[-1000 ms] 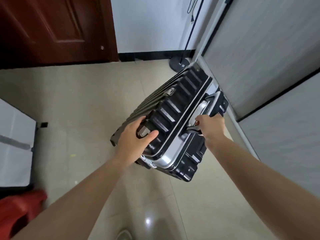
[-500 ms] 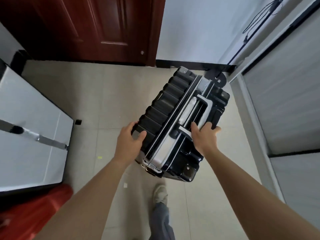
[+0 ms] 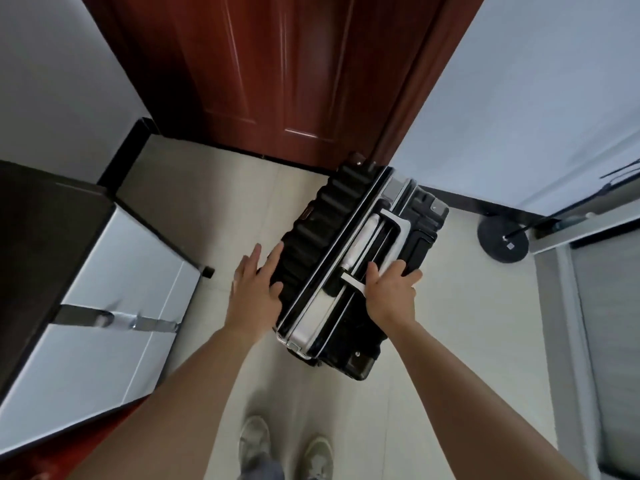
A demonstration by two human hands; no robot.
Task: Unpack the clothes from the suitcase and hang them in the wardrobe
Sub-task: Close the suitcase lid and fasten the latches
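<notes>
Swung away from the grey wardrobe front and set down nearer the red-brown door (image 3: 294, 71) over the last second, the black hard-shell suitcase (image 3: 349, 258). Stood on the tiled floor (image 3: 214, 209) just ahead of both shoes, closed, silver frame seam and telescopic handle (image 3: 391, 244) facing up. Long axis ran from near the feet up and rightward toward the door frame. Left hand (image 3: 254, 292) released, fingers spread flat against the ribbed left shell. Right hand (image 3: 391, 292) clenched around the near end of the handle. Both hands at the near end, one either side of the seam. Probably to be tipped leftward onto its shell for opening, toward the open floor beside the white cabinet (image 3: 104, 306).
</notes>
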